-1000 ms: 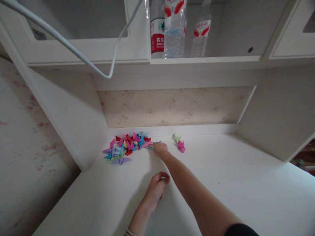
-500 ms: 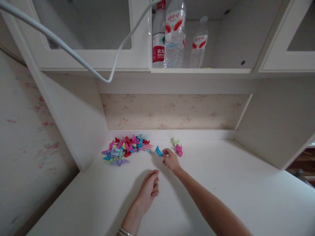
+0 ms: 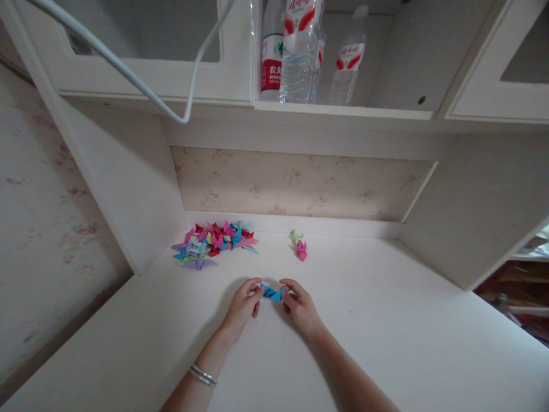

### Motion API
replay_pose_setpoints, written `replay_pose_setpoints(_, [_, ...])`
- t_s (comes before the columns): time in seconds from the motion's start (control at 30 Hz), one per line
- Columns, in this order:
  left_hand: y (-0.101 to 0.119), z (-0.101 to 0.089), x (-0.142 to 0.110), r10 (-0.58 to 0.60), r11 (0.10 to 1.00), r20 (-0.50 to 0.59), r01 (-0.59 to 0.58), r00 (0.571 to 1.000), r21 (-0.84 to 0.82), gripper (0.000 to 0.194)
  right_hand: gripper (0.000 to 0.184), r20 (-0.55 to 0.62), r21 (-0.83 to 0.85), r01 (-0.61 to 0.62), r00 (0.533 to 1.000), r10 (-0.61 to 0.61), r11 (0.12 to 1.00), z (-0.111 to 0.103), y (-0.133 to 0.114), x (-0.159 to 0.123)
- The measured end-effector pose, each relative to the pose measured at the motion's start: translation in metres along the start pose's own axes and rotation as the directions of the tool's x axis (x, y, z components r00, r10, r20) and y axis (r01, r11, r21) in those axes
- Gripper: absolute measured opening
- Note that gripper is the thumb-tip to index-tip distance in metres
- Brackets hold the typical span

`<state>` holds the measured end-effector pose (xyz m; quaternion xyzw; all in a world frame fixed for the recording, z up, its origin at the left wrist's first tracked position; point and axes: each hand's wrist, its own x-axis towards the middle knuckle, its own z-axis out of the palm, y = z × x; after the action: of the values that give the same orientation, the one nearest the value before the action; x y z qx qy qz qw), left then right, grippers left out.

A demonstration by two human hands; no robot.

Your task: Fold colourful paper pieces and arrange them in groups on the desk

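Observation:
A blue folded paper crane [image 3: 272, 293] is held between my two hands, over the middle of the white desk [image 3: 274, 355]. My left hand [image 3: 244, 301] pinches its left end with thumb and fingers. At the right end, my right hand [image 3: 299, 303] grips it in the same way. Beyond my left hand lies a heap of colourful paper cranes [image 3: 214, 243], in red, pink, blue, purple and green. Farther right, a pink folded crane [image 3: 301, 250] and a pale green one [image 3: 297, 235] lie touching each other near the back ledge.
Overhead, a cabinet shelf [image 3: 386, 110] holds several plastic bottles [image 3: 298, 63]. A white bent rod or cable [image 3: 141, 86] crosses the upper left. Side panels [image 3: 124, 171] bound the desk, and a flowered wall [image 3: 55, 229] stands at the left.
My right hand has drawn the blue crane from beside the heap toward me. My left hand has moved up and now grips its other end.

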<state>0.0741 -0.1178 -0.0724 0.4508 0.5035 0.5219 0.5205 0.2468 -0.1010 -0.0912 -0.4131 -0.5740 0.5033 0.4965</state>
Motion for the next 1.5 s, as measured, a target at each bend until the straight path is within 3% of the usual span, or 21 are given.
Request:
replay_pose_setpoints(0.17, [-0.001, -0.001, -0.001, -0.010, 1.000, 0.019, 0.009, 1.000, 0.030, 0.038, 0.038, -0.063, 0.086, -0.017, 0.998, 0.022, 0.996, 0.001, -0.002, 0.000])
replay_pose_setpoints(0.33, [0.000, -0.001, -0.001, -0.035, 0.999, 0.016, 0.035, 0.999, 0.009, 0.038, 0.036, -0.067, 0.012, -0.104, 0.992, 0.105, 0.994, 0.000, -0.008, 0.000])
replay_pose_setpoints(0.47, [0.001, -0.001, -0.001, -0.034, 0.999, 0.014, 0.034, 0.999, -0.012, 0.038, 0.037, -0.051, -0.019, -0.090, 0.995, 0.089, 0.996, 0.000, -0.008, 0.001])
replay_pose_setpoints(0.73, [-0.003, -0.002, -0.001, -0.005, 1.000, 0.050, 0.006, 0.999, -0.013, 0.037, 0.039, -0.042, 0.125, -0.154, 0.986, 0.160, 0.980, 0.001, -0.009, 0.004])
replay_pose_setpoints(0.87, [-0.003, -0.002, 0.000, 0.001, 1.000, 0.073, -0.001, 0.997, -0.009, 0.034, 0.030, -0.063, 0.156, -0.135, 0.987, 0.146, 0.978, -0.001, -0.011, 0.004])
replay_pose_setpoints(1.07, [0.000, -0.001, -0.001, -0.004, 1.000, 0.076, 0.004, 0.997, 0.003, 0.033, 0.039, -0.057, 0.133, -0.119, 0.990, 0.128, 0.984, 0.001, -0.009, 0.003])
replay_pose_setpoints(1.23, [0.000, -0.002, -0.002, -0.032, 1.000, 0.076, 0.031, 0.997, 0.004, 0.032, 0.040, -0.184, 0.102, -0.077, 0.978, 0.095, 0.992, -0.009, -0.008, 0.008])
replay_pose_setpoints(1.4, [-0.003, -0.002, 0.000, -0.052, 0.999, 0.056, 0.052, 0.997, 0.000, 0.031, 0.044, -0.410, -0.037, -0.053, 0.912, 0.033, 0.998, -0.040, -0.005, 0.028])
replay_pose_setpoints(1.5, [-0.003, -0.002, 0.001, -0.050, 0.999, 0.069, 0.050, 0.996, 0.004, 0.031, 0.043, -0.445, -0.174, -0.097, 0.896, 0.010, 0.980, -0.058, -0.001, 0.043])
